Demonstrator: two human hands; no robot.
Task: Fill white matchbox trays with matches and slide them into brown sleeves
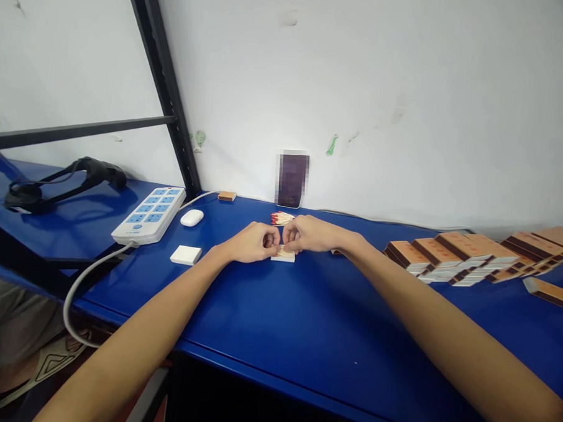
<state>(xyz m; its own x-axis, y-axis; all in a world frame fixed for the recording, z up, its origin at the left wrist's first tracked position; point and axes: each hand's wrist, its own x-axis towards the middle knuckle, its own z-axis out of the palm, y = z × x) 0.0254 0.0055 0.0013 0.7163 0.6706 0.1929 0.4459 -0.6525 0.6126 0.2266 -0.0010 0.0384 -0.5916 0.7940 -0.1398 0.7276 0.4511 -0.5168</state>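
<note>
A small white matchbox tray (283, 258) stands on the blue table, with pale matchsticks (286, 250) showing inside it. My left hand (258, 242) reaches in from the left, fingers curled and closed at the sticks on the tray's left side. From the other side, my right hand (307, 233) pinches down onto the sticks at the right. The fingertips are close together and partly cover the tray. Just behind the hands lies a loose pile of red-tipped matches (281, 218).
Stacked matchboxes (452, 256) fill the right side. On the left are a power strip (149, 214), a white earbud case (192, 218), a white box (186, 255) and one matchbox (227, 196). A blurred phone-like object (292, 179) leans on the wall. Another person's foot (36, 368) shows below.
</note>
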